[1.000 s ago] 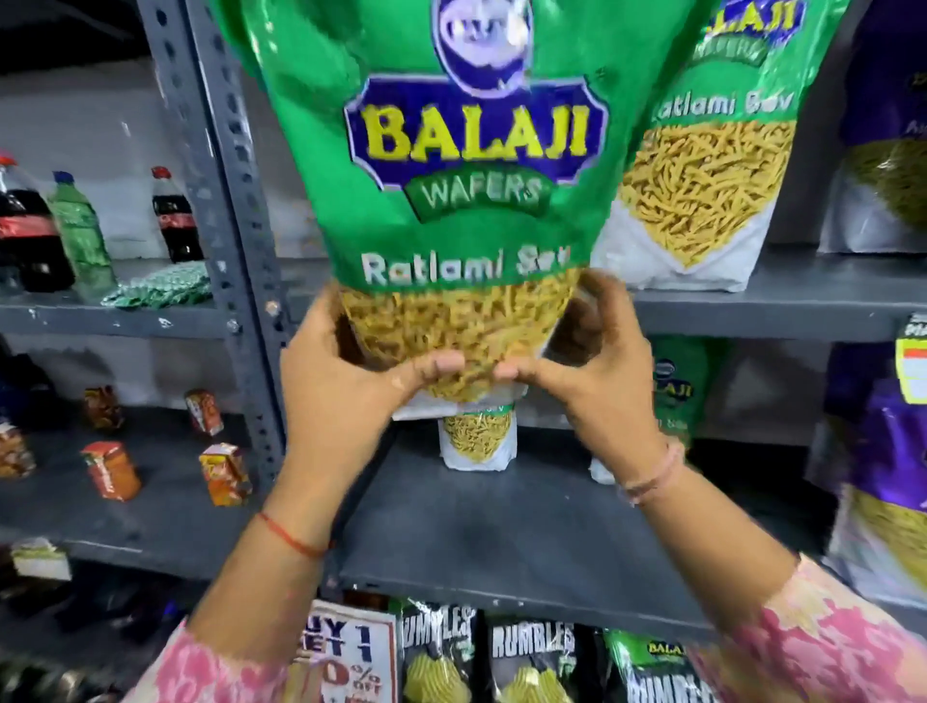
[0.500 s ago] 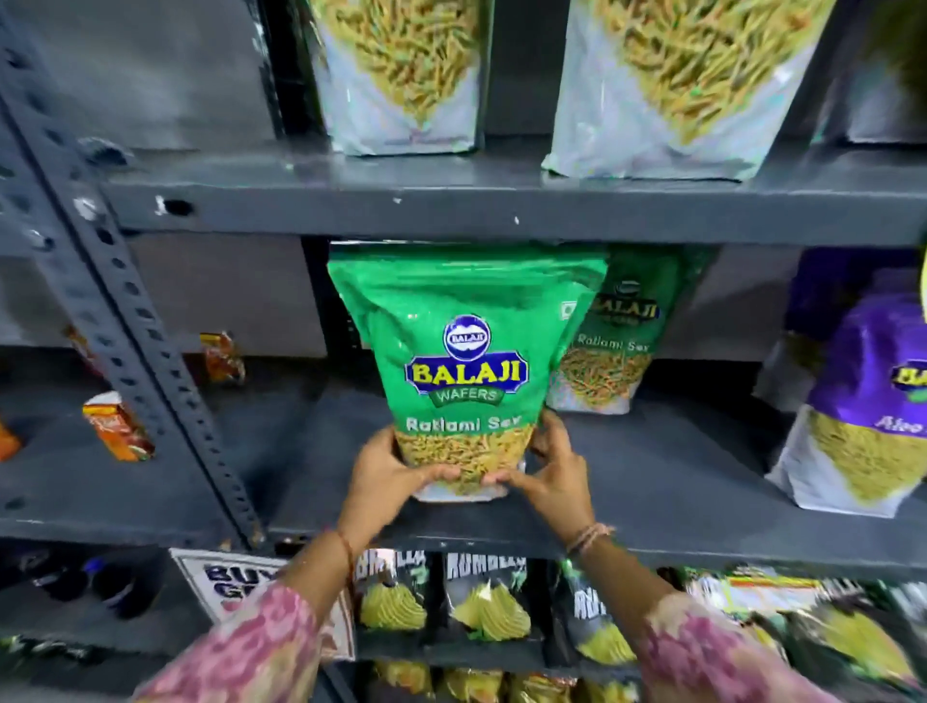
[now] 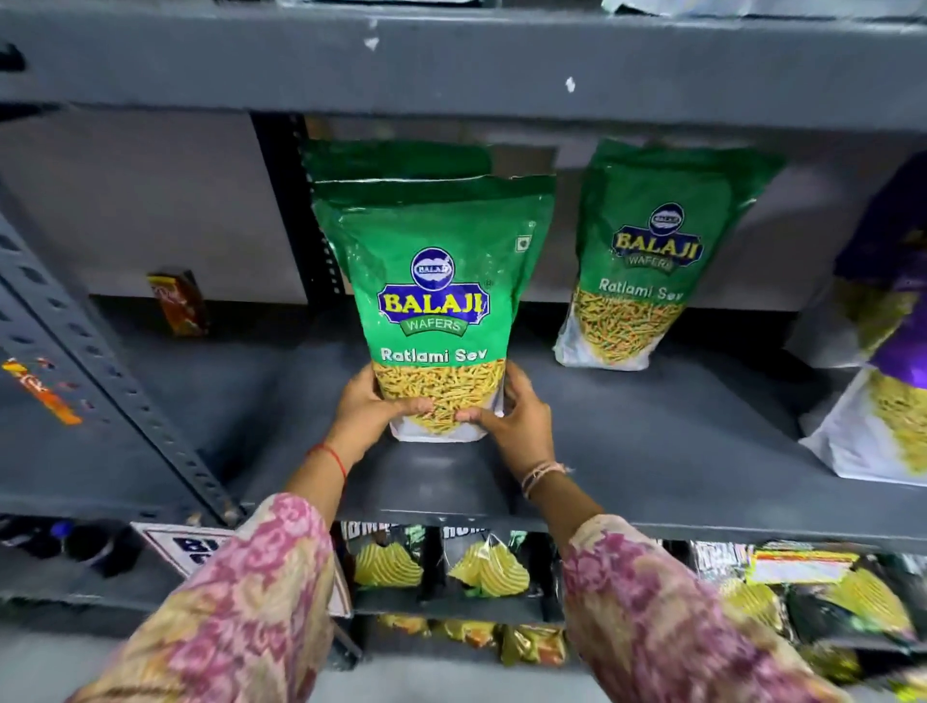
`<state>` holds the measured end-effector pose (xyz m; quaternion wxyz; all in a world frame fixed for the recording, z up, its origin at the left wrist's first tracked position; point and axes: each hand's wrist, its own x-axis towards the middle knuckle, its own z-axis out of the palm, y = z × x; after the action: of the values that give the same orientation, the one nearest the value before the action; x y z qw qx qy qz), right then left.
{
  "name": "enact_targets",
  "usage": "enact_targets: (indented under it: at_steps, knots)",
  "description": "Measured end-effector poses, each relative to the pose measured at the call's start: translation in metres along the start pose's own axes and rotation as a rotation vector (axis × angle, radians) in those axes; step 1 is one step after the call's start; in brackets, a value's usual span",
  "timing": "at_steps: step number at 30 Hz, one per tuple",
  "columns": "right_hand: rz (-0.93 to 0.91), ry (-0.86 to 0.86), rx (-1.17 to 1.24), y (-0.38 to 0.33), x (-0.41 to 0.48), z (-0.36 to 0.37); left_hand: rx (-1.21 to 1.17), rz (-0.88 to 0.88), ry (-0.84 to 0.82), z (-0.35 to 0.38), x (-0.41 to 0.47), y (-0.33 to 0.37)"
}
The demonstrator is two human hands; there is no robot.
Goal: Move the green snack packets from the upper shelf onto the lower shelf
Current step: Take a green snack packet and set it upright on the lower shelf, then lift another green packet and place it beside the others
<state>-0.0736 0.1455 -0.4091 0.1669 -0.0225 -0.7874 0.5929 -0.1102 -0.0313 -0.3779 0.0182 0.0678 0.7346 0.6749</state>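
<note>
A green Balaji Ratlami Sev packet (image 3: 434, 301) stands upright on the grey lower shelf (image 3: 627, 451). My left hand (image 3: 371, 411) grips its lower left side and my right hand (image 3: 511, 421) grips its lower right, thumbs across the front. Right behind it stands another green packet (image 3: 396, 160), only its top showing. A third green packet (image 3: 647, 256) leans further right at the back of the same shelf. The upper shelf's front edge (image 3: 451, 65) runs across the top; white packet bottoms (image 3: 752, 6) barely show above it.
Purple packets (image 3: 888, 361) stand at the right end of the lower shelf. A slotted grey upright (image 3: 100, 361) slants at the left, with a small orange box (image 3: 178, 301) behind it. Dark chip packets (image 3: 486, 567) fill the rack below.
Both hands have carried the green packet down from in front of the upper shelf to the lower shelf, where its base now rests. The view has tilted down and moved closer.
</note>
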Motion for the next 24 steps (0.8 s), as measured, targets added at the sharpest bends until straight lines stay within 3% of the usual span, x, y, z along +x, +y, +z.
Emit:
enact_targets:
  at_steps: [7, 8, 10, 12, 13, 19, 21, 24]
  knots:
    - [0.018, 0.002, -0.085, -0.013, -0.014, -0.002, 0.027, -0.047, -0.042, -0.001, -0.010, -0.001]
    - [0.013, 0.032, -0.121, -0.018, -0.023, -0.002, 0.020, -0.051, -0.021, -0.002, -0.019, -0.003]
    - [-0.060, 0.152, -0.245, -0.032, -0.043, -0.006, 0.074, -0.026, 0.205, -0.003, -0.043, -0.002]
    - [-0.204, 0.265, -0.282, -0.050, -0.058, -0.014, 0.177, 0.101, 0.484, 0.000, -0.070, 0.010]
    - [-0.286, 0.323, -0.259, -0.063, -0.062, -0.021, 0.191, 0.202, 0.537, 0.007, -0.079, 0.023]
    - [-0.770, 0.703, -0.123, -0.180, -0.047, -0.086, 0.081, 0.785, 0.473, 0.074, -0.084, 0.174]
    - [-0.797, 0.808, -0.085, -0.219, -0.039, -0.109, 0.042, 0.918, 0.500, 0.089, -0.087, 0.224]
    - [-0.655, 0.896, -0.097, -0.259, -0.035, -0.139, -0.020, 1.006, 0.592, 0.098, -0.089, 0.271]
